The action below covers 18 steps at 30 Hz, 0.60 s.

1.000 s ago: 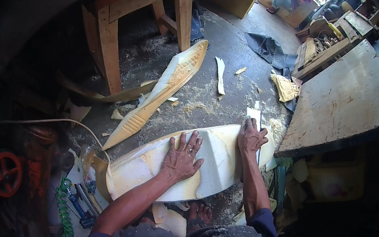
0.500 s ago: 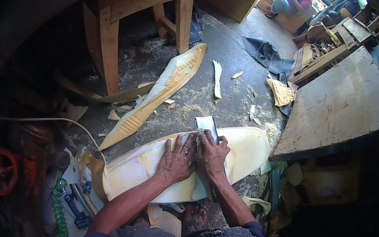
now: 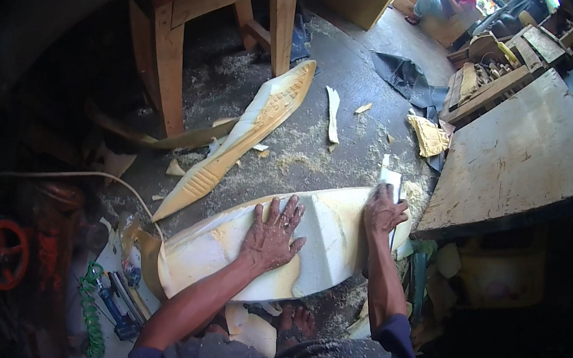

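A long, pale yellow-white foam seat pad (image 3: 227, 240) lies across in front of me, its surface scuffed and patchy. On its middle rests my left hand (image 3: 272, 238), flat with the fingers spread. My right hand (image 3: 384, 212) is at the pad's right end, fingers wrapped round a flat, pale board with a dark edge (image 3: 392, 178). The board's top juts out beyond my fingers; its lower part is hidden behind my hand and forearm. Past the pad lies a second long, narrow foam piece (image 3: 233, 145) with ridges cut in its side.
Foam scraps (image 3: 332, 115) and crumbs litter the dark floor. A wooden stool (image 3: 170, 64) stands far left, a worn slanted panel (image 3: 517, 161) at right. At lower left are a red handwheel (image 3: 3, 254) and a green coiled hose (image 3: 92, 320). Another person (image 3: 433, 4) sits far back.
My right hand has slid right with the flat board, from the pad's middle to its right end. My left hand stays on the pad, now with its fingers more spread.
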Tool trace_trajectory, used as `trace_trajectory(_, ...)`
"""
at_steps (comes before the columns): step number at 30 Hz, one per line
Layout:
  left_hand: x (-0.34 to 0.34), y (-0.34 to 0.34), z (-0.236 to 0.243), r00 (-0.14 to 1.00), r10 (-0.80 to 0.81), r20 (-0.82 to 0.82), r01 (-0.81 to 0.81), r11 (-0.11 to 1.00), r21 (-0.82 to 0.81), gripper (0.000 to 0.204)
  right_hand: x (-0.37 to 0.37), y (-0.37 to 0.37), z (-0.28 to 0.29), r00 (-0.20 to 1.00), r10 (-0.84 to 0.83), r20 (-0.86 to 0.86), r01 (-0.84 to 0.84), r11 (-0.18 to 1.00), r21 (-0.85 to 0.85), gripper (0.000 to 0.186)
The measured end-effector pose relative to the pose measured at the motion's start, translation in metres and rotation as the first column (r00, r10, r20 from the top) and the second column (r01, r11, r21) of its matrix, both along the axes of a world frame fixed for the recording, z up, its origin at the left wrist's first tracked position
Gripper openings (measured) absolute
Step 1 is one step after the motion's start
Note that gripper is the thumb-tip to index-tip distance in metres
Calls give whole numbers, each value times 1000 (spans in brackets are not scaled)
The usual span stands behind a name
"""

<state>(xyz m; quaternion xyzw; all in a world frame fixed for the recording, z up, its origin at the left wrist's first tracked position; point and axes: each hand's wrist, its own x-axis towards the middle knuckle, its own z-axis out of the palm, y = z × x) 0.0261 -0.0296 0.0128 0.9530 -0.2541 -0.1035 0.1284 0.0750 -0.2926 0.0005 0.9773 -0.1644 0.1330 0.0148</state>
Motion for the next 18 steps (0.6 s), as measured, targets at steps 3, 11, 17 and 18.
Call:
trace_trajectory(3,-3,-2,-5,994,-16,105,11,998,56,76,-12,21,-12,1000,4,-9,0,913,407,38)
trace_trajectory(11,-1,-2,-7,999,-12,47,12,1000,5,77,-11,8,-5,992,-103,72,94,988,121,34)
trace_trajectory(17,0,-2,-4,993,-62,98,49,991,127,79,-27,53,-7,876,433,213,-472,861,191,45)
trace_trajectory(18,0,-2,-4,996,-41,77,34,996,88,79,-27,51,-6,884,447,140,-468,855,225,43)
